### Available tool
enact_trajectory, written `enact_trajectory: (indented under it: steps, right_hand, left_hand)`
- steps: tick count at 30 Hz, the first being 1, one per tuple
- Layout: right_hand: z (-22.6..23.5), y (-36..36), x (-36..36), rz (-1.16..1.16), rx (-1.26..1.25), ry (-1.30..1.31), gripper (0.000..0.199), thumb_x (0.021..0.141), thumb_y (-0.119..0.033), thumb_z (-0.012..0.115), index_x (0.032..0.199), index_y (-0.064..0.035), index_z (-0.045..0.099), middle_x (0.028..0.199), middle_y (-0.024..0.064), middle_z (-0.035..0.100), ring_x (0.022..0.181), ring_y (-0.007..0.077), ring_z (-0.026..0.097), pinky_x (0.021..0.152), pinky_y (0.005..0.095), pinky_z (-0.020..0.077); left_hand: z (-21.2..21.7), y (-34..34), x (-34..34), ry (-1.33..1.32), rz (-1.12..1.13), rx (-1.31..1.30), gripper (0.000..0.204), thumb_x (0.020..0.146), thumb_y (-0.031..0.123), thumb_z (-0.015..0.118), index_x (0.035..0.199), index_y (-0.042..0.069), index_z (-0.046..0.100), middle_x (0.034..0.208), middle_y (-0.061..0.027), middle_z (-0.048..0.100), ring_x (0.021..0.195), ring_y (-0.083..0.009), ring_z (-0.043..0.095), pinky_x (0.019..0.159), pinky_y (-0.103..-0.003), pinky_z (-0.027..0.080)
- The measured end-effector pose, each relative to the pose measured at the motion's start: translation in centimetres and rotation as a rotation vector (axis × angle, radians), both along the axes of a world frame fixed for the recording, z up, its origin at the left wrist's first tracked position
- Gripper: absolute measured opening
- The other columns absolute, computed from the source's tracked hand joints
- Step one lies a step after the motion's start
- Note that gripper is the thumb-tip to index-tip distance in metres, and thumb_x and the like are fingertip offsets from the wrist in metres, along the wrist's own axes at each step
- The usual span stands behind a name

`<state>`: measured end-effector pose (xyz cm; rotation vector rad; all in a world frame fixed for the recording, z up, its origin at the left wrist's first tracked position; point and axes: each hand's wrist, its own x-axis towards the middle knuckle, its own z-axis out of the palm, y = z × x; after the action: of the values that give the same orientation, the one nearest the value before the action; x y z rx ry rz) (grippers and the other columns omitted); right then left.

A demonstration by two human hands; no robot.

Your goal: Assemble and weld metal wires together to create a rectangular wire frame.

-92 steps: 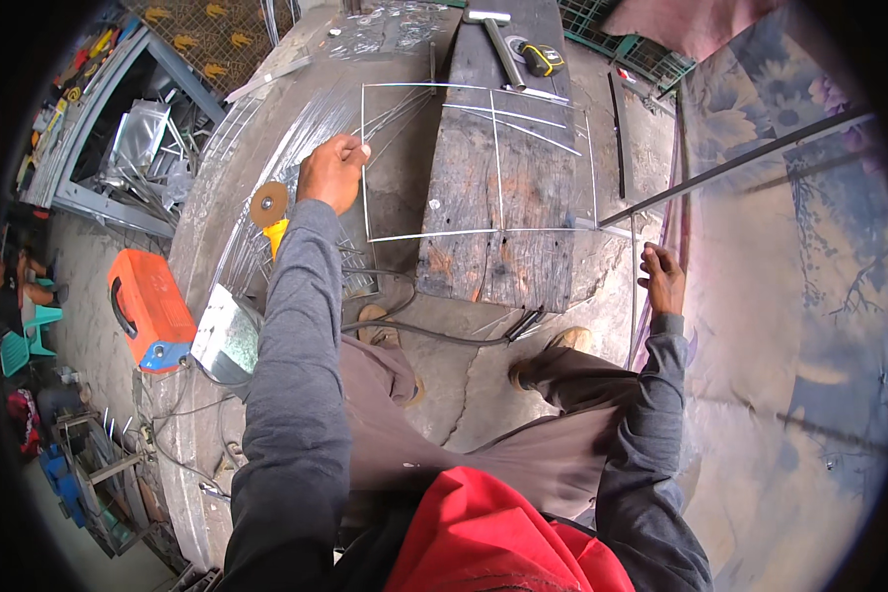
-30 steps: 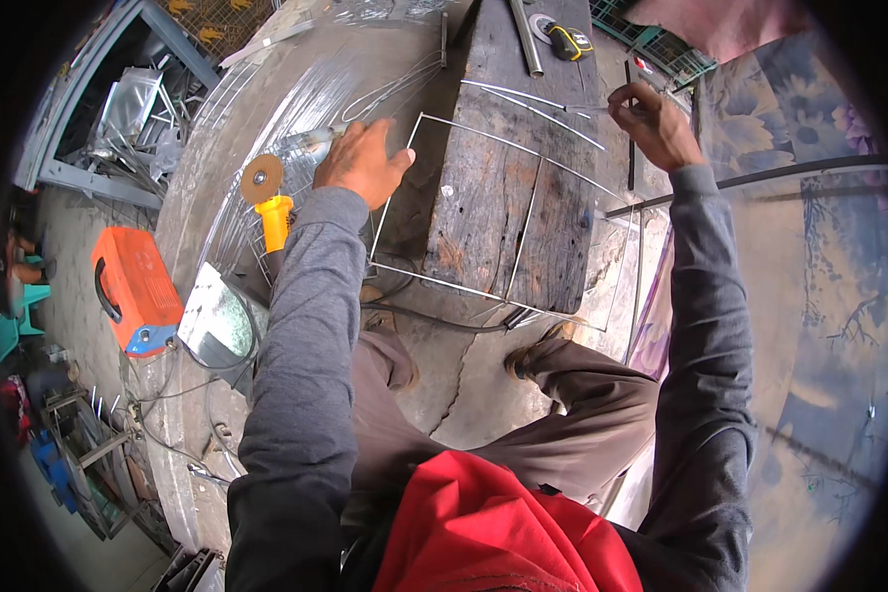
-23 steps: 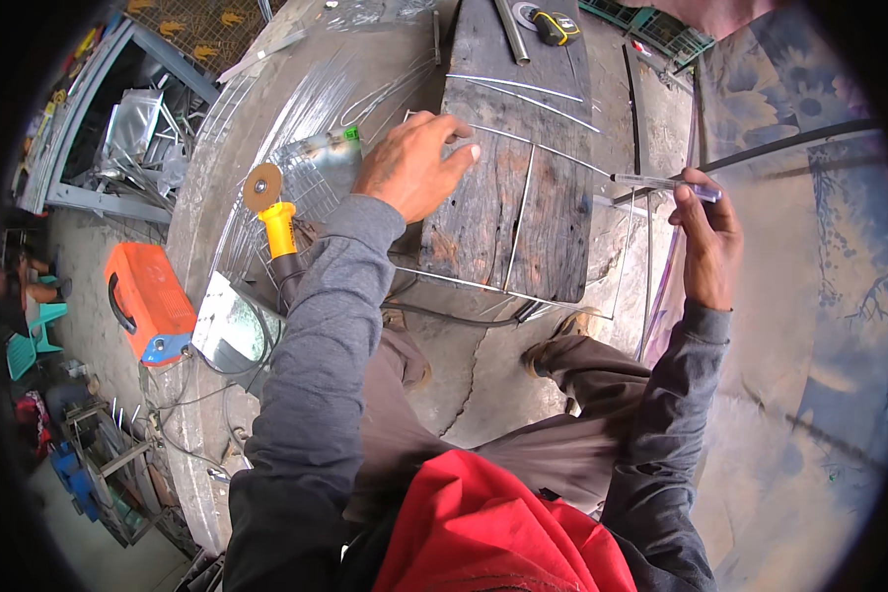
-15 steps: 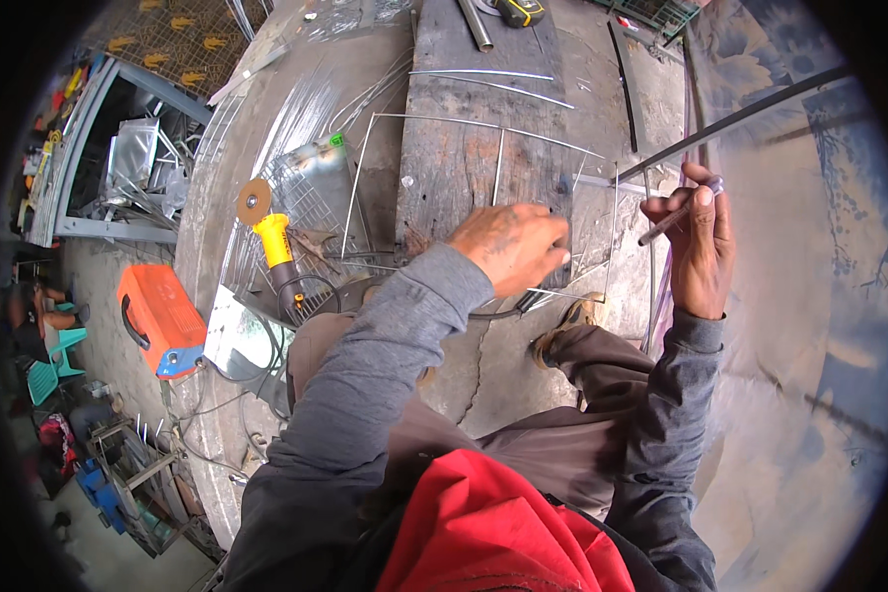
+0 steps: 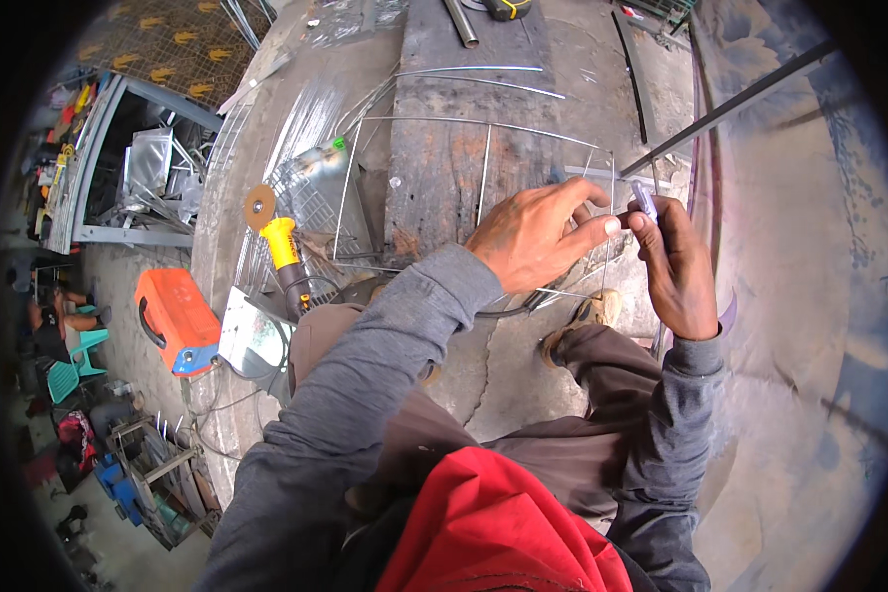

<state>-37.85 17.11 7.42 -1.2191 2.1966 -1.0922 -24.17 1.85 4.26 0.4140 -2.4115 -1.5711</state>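
The left hand [image 5: 538,232] and right hand [image 5: 676,261] meet fingertip to fingertip over the right end of a dark wooden plank [image 5: 454,148]. The left hand's thumb and forefinger are pinched together on the thin wire frame [image 5: 483,178] at its near right corner; the other fingers curl loosely above. The right hand is closed around a small pale stick-like tool [image 5: 644,200], its tip poking up past the thumb and touching the same corner of the frame; what the tool is cannot be told.

The wire frame is a rectangle of thin, bright grey rod with a cross rod down its middle. It lies flat on the plank, its long axis running left to right across the plank's width, and its right end overhangs the plank's right edge toward the hands.

Farther up the plank lie two loose wire rods [image 5: 474,74]. Left of the plank an angle grinder [image 5: 278,242] with a yellow body rests on a wire mesh panel [image 5: 306,202], and farther left of the plank stands an orange welding machine [image 5: 173,318]. A long dark steel bar [image 5: 730,104] runs diagonally just right of the plank.
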Motion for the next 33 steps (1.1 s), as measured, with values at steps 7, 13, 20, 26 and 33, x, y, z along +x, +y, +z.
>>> enact_trajectory:
  steps: [7, 13, 20, 26, 33]
  right_hand:
    - [-0.5, -0.7, 1.4, 0.198, -0.034, 0.084, 0.022, 0.095, -0.017, 0.061, 0.106, 0.0025, 0.064, 0.082, 0.0237, 0.063, 0.071, 0.0401, 0.062, 0.064, 0.0401, 0.0488]
    - [-0.4, -1.1, 1.6, 0.184, 0.108, 0.055, 0.024, 0.095, -0.019, 0.062, 0.105, 0.0025, 0.065, 0.077, 0.0243, 0.061, 0.070, 0.0413, 0.061, 0.063, 0.0425, 0.0478]
    - [-0.8, -2.0, 2.4, 0.216, 0.006, 0.149, 0.021, 0.095, -0.019, 0.061, 0.101, 0.0004, 0.065, 0.075, 0.0221, 0.060, 0.067, 0.0402, 0.060, 0.060, 0.0428, 0.0470]
    - [-1.0, -2.4, 2.8, 0.190, -0.065, 0.162, 0.019, 0.096, -0.018, 0.060, 0.100, -0.0008, 0.066, 0.074, 0.0203, 0.061, 0.064, 0.0396, 0.060, 0.057, 0.0422, 0.0469]
    - [-1.5, -2.7, 3.0, 0.200, -0.094, 0.200, 0.018, 0.096, -0.018, 0.059, 0.099, -0.0017, 0.065, 0.072, 0.0195, 0.062, 0.062, 0.0375, 0.061, 0.055, 0.0417, 0.0463]
  left_hand:
    - [-0.1, 0.0, 0.7, -0.007, -0.021, 0.040, 0.038, 0.096, 0.035, 0.062, 0.115, 0.003, 0.058, 0.088, -0.0136, 0.069, 0.076, -0.0194, 0.066, 0.068, -0.034, 0.052]
    - [-1.2, -0.7, 1.0, 0.109, -0.042, -0.033, 0.028, 0.097, 0.027, 0.059, 0.110, 0.002, 0.059, 0.086, -0.0098, 0.071, 0.071, -0.0190, 0.064, 0.064, -0.034, 0.049]
    - [-0.8, -1.4, 1.6, -0.039, -0.029, 0.037, 0.026, 0.099, 0.024, 0.055, 0.109, 0.001, 0.058, 0.089, -0.0091, 0.071, 0.077, -0.0129, 0.063, 0.069, -0.031, 0.050]
    - [-0.5, -1.6, 1.8, 0.023, -0.024, 0.221, 0.024, 0.101, 0.023, 0.053, 0.108, 0.001, 0.058, 0.092, -0.0058, 0.068, 0.084, -0.0113, 0.062, 0.076, -0.029, 0.052]
    - [-1.0, -1.2, 1.9, 0.117, 0.032, 0.358, 0.024, 0.100, 0.023, 0.054, 0.101, -0.001, 0.057, 0.086, -0.0105, 0.070, 0.081, -0.0152, 0.067, 0.072, -0.031, 0.054]
